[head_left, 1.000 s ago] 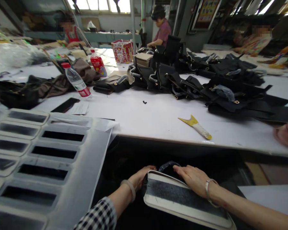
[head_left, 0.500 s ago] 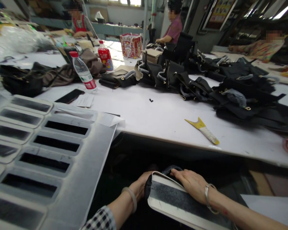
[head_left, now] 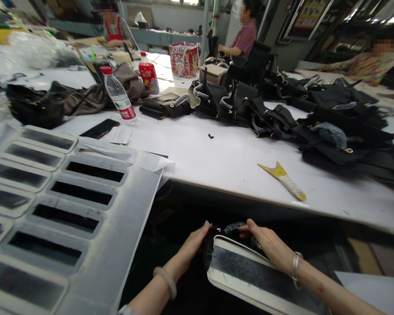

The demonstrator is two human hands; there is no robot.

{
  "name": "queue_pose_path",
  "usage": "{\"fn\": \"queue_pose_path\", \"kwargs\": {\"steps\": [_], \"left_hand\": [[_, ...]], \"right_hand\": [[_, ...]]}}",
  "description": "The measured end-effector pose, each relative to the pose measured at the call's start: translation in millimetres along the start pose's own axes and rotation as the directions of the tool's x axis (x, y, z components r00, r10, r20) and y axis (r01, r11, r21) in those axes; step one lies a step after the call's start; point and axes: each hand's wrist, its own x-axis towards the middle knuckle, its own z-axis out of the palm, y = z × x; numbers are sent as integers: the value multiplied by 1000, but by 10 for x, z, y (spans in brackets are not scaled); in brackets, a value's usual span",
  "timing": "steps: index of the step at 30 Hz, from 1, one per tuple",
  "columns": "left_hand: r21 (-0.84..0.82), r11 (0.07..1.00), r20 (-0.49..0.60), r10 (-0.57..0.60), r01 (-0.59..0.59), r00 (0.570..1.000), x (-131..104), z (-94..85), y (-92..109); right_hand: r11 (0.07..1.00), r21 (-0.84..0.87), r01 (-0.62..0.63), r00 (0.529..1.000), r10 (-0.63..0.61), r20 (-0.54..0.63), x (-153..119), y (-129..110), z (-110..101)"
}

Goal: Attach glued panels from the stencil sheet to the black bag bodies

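Okay, head view, black bag (head_left: 254, 269): in front of me, below the near edge of the desk (head_left: 197, 157), tilted, pale-bordered panel (head_left: 239, 262) facing me.
Handling: probably light; panel looks stiffish, body softer, pale border likely marks easily.
Where to hold: I'd take the panel by its end or long edge; the film-wrapped handle (head_left: 233, 227) may swing, and film could slide.
Left grip (head_left: 195, 243): at bag's left end, thumb up; fingers partly hidden, can't tell if clamped.
Right grip (head_left: 269, 243): over panel's far edge, fingertips at the handle; can't tell if closed on it.
Hard to see: bag's far side lost in the dark, right end behind right forearm (head_left: 328, 284), lower part cut off by the frame.
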Motion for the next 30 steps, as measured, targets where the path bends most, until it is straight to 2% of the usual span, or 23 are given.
{"fn": "queue_pose_path", "kwargs": {"steps": [2, 4, 5, 7, 9, 11, 13, 15, 19, 21, 24, 27, 30], "left_hand": [[60, 989, 57, 129, -132, 990, -187, -149, 1], [157, 943, 225, 256, -295, 940, -401, -229, 2], [193, 917, 277, 291, -350, 916, -484, -232, 3], [255, 857, 302, 370, -448, 879, -559, -182, 14], [302, 797, 280, 450, -523, 848, -525, -110, 36], [324, 754, 302, 490, -572, 818, -448, -66, 56], [311, 765, 317, 476, -564, 820, -395, -57, 51], [287, 800, 301, 447, -527, 843, -392, -66, 17], [223, 861, 243, 406, -457, 881, -433, -88, -66], [135, 899, 286, 368, -417, 885, -409, -121, -93], [-61, 944, 394, 322, -325, 861, -312, -216, -172], [-146, 932, 290, 362, -333, 886, -259, -294, -337], [-91, 910, 186, 415, -405, 891, -341, -251, -457]], "right_hand": [[988, 153, -7, 999, 12, -33, 5, 61, -42], [975, 220, -34, 999, 42, -34, 13, 96, -69], [972, 230, -43, 999, 49, -21, 19, 101, -76], [972, 230, -42, 999, 39, 16, 40, 97, -79], [976, 215, -33, 999, 23, 49, 69, 82, -68], [988, 152, -7, 998, -3, 67, 99, 63, -44], [997, 60, 46, 995, -51, 88, 116, 31, -11], [995, -1, 104, 987, -104, 121, 111, -20, 22], [991, -29, 133, 980, -127, 151, 72, -129, 56], [991, -39, 131, 981, -124, 151, 71, -146, 58], [993, -38, 108, 985, -102, 139, 86, -117, 58], [994, 32, 108, 992, -110, 56, 38, -83, 55], [980, 96, 176, 984, -177, 4, -93, -88, 41]]}}
